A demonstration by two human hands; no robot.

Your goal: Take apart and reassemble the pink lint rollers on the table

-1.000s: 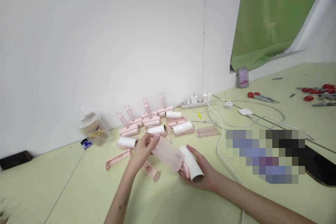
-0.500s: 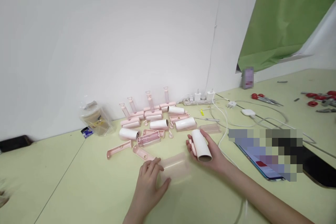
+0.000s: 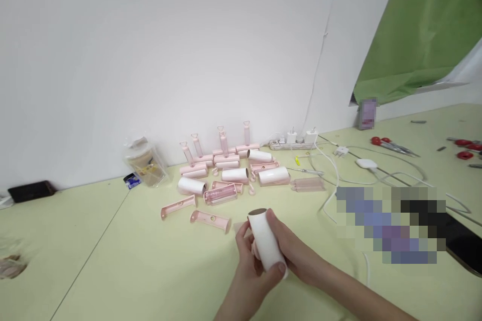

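A white lint-roller roll (image 3: 265, 245) on a pink core is held above the pale green table (image 3: 124, 266). My right hand (image 3: 297, 253) wraps it from the right. My left hand (image 3: 249, 266) grips it from below and the left, thumb on its near end. A clear pinkish cover (image 3: 239, 226) lies on the table just behind my hands, mostly hidden. Beyond it lie two loose pink handle pieces (image 3: 211, 220) and a cluster of pink rollers and white rolls (image 3: 229, 170) by the wall.
A clear plastic bag (image 3: 145, 163) stands at the wall on the left. A power strip (image 3: 291, 143) with white cables, red-handled tools (image 3: 391, 145) and a phone (image 3: 461, 246) lie to the right. A black object (image 3: 30, 190) sits at the far left.
My left hand let go of the clear cover on the table and came up to the roll. Both hands now hold the roll nearer to me, turned with its open end pointing away.
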